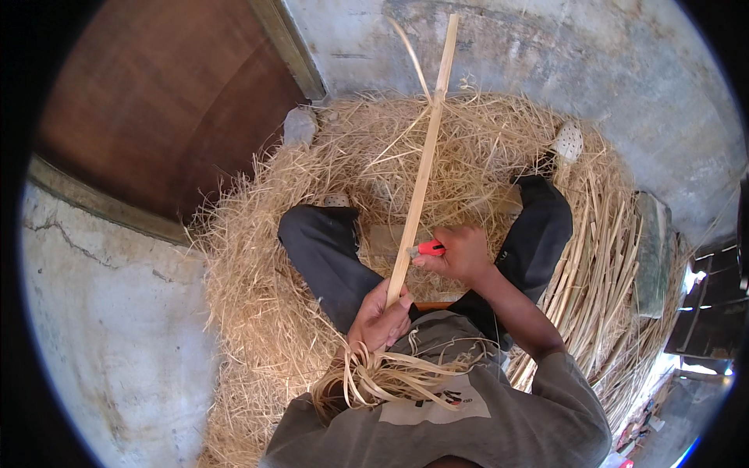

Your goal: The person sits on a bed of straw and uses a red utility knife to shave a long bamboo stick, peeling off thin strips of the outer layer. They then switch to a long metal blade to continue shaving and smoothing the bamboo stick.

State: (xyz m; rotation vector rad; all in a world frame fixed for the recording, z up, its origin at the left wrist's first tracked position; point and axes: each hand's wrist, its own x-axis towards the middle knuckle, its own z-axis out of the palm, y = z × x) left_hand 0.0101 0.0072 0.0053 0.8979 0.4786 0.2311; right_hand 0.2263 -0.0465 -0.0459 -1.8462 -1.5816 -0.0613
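My left hand (380, 321) is closed round the lower end of a long, pale strip of split bamboo (422, 175), which slants up and away in front of me. In my right hand (465, 256) is a red-handled utility knife (431, 247), its blade end against the strip a little above my left hand. A thin sliver (411, 56) splays off to the left near the strip's far end. Several thin, curling bamboo slivers (398, 378) lie over my left forearm and against my shirt; they partly cover the forearm.
Dry shavings (265, 312) are heaped round my legs. A stack of long, narrow strips (593, 288) lies to my right, beside a greenish block (652, 253). A plastered wall (577, 54) stands ahead, a brown door panel (172, 101) at the far left. A stone (299, 126) sits near the door frame.
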